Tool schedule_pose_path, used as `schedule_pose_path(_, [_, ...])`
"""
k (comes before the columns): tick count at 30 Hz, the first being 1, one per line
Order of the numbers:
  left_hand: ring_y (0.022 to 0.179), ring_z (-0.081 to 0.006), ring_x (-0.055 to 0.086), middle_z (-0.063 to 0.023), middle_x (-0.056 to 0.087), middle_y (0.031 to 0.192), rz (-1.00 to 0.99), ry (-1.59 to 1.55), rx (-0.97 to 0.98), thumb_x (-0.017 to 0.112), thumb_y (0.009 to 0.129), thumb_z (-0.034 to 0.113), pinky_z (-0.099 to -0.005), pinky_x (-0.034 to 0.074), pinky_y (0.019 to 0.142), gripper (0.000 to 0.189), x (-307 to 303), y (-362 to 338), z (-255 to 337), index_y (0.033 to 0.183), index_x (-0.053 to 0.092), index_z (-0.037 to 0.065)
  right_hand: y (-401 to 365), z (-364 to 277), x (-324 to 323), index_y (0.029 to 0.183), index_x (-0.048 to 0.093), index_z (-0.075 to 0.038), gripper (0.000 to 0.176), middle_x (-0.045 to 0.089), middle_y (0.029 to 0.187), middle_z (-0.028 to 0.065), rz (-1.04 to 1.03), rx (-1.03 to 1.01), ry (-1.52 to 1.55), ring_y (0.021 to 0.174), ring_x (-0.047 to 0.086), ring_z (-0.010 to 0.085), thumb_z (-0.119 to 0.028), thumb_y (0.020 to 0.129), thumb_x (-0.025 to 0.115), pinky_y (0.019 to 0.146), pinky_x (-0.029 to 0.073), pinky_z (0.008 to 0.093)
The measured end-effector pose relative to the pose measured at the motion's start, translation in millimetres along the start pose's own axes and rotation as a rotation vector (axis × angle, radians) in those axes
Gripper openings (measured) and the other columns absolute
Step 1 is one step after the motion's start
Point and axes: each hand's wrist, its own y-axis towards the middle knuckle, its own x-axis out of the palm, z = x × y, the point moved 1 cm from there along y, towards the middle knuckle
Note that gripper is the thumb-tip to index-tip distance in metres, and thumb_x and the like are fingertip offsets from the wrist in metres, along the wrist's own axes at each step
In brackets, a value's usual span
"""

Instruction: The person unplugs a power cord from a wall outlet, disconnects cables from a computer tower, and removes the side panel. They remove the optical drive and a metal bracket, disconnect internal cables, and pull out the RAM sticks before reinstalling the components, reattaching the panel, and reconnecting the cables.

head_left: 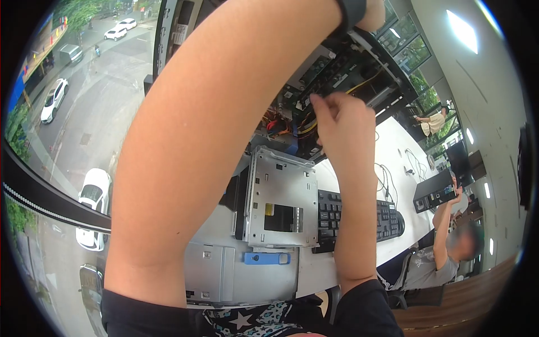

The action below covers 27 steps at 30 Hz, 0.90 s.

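An opened Dell desktop computer case [387, 106] lies before me, with circuit boards and a bundle of coloured cables [276, 124] inside. Over its interior, my right hand [343, 115] is closed, thumb and fingertips drawn together beside the cables. Whatever lies between those fingertips, if anything, is too small to make out. My left arm reaches across the view, and only a bit of my left hand [373, 16] shows past a black wristband at the top edge; its fingers are out of frame. Nearer me sits a metal drive cage [255, 210], above a blue latch [266, 258].
A black keyboard [387, 216] lies partly behind my right forearm on the white table [393, 146], with loose black cables [414, 164]. At right, a seated person [435, 264] holds a black computer tower [432, 194]. A window [112, 73] borders the left side.
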Motion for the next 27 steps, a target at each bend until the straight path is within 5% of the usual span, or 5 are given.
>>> schedule_pose_path(2, [0.128,-0.0346,0.062,-0.0191,0.063,0.139,-0.017,0.056,0.039,0.052,0.096,0.017,-0.0481,0.049,0.104,0.042,3,2,1,0.134,0.067,0.006,-4,2,5,0.077,0.069,0.006,0.027,0.066,0.068,0.0232,-0.153,0.055,-0.069,0.065,0.067,0.0423,-0.016,0.093,0.069,0.064,0.053,0.0442])
schedule_pose_path(9, [0.127,-0.032,0.063,-0.0146,0.064,0.14,0.278,0.182,-0.016,0.056,0.095,0.024,-0.0481,0.051,0.102,0.041,18,22,8,0.132,0.07,0.012,-7,11,28,0.075,0.067,0.006,0.025,0.063,0.067,0.0268,-0.079,-0.002,-0.024,0.065,0.063,0.0464,-0.012,0.093,0.066,0.062,0.051,0.0465])
schedule_pose_path(27, [0.127,-0.0317,0.063,-0.0154,0.064,0.14,0.303,0.113,0.015,0.056,0.095,0.025,-0.0478,0.05,0.104,0.04,19,-14,7,0.131,0.07,0.012,-4,16,36,0.077,0.065,0.008,0.023,0.063,0.072,0.0287,-0.067,0.031,-0.011,0.068,0.063,0.0474,-0.009,0.091,0.067,0.066,0.05,0.0481])
